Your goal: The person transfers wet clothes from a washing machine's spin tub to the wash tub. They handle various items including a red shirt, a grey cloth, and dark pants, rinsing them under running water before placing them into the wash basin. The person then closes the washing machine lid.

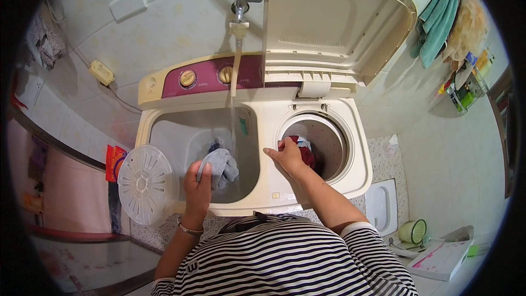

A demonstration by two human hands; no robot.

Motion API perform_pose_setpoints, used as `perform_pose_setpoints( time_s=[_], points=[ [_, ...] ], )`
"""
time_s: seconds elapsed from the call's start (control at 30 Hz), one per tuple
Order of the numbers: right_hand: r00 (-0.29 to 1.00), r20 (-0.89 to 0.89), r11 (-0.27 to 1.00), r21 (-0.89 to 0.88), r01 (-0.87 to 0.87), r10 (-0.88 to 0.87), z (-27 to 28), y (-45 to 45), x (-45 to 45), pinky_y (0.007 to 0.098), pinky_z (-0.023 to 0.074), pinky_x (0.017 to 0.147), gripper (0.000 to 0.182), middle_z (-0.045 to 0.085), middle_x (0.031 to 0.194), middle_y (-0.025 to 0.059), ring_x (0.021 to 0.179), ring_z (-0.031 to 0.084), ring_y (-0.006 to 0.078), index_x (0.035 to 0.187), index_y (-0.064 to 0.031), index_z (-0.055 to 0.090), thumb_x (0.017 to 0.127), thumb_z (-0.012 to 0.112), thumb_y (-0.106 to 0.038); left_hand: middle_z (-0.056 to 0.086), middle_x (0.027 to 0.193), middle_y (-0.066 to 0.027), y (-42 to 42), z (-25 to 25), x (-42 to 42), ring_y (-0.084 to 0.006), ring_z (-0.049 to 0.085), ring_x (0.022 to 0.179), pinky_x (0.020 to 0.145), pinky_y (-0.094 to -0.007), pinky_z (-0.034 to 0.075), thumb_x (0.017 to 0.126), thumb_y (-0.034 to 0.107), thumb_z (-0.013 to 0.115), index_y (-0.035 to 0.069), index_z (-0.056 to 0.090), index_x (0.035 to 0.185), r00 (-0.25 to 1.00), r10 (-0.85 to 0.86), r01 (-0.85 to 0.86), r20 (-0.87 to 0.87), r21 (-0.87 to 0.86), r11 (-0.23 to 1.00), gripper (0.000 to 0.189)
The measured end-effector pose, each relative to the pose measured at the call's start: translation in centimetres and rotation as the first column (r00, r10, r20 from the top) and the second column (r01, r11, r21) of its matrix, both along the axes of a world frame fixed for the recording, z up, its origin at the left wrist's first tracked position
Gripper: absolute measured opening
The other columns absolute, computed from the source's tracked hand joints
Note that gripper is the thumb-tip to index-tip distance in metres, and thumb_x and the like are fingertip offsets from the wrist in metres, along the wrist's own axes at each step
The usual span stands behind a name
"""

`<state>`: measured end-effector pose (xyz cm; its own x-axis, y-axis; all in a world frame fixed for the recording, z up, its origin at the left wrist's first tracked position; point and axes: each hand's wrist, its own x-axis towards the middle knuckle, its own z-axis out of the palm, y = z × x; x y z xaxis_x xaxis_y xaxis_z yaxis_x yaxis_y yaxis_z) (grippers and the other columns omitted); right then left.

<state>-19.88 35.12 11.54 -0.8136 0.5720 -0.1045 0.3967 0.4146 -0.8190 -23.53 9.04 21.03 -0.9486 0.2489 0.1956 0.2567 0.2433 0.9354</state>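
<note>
My left hand (199, 187) grips a light grey cloth (222, 168) over the wash tub (164, 131) of a twin-tub washing machine. A dark blue cloth (214, 145) lies just behind it. Water runs from a hose (237, 61) on the wall tap (241, 8) into this tub. At the round spin tub (328, 148), my right hand (291, 156) reaches over the left rim, its fingertips at a dark red cloth (307, 157) with some white and blue fabric beside it. Whether those fingers pinch the cloth is unclear.
The machine's lid (333, 20) stands raised behind the spin tub. A slotted clear plastic disc (144, 185) is at the wash tub's left front corner, near a red packet (115, 162). A squat toilet (381, 205) is in the floor at right; a green towel (437, 20) hangs above.
</note>
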Motion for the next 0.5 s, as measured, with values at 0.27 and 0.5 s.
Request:
perform_pose_setpoints(
  time_s=[0.27, 0.5],
  points=[
    [0.997, -0.063, 0.999, 0.004, -0.051, 0.051, -0.8, 1.7, -0.2, 0.0373, 0.0463, 0.067, 0.019, 0.062, 0.076, 0.0184, 0.071, 0.060, 0.0300, 0.079, -0.0008, 0.057, 0.083, 0.063, -0.019, 0.061, 0.088, -0.0051, 0.0, -1.5, 0.3, -0.0119, 0.053, 0.080, 0.073, -0.0269, 0.045, 0.094, 0.022, 0.056, 0.000, 0.059, 0.101, 1.000, -0.005, 0.005, 0.028, 0.013, 1.000, 0.023],
    [0.996, -0.090, 0.980, -0.198, -0.003, -0.015, -3.4, 3.6, 1.5, 0.0364, 0.0460, 0.068, 0.020, 0.062, 0.077, 0.0179, 0.072, 0.059, 0.0281, 0.083, 0.0003, 0.056, 0.087, 0.059, -0.019, 0.061, 0.085, -0.0052, -0.6, -1.3, 0.0, -0.0105, 0.052, 0.079, 0.073, -0.0261, 0.045, 0.094, 0.020, 0.057, -0.001, 0.059, 0.101, 0.996, 0.060, -0.062, 0.070, 0.018, 0.998, 0.022]
  ],
)
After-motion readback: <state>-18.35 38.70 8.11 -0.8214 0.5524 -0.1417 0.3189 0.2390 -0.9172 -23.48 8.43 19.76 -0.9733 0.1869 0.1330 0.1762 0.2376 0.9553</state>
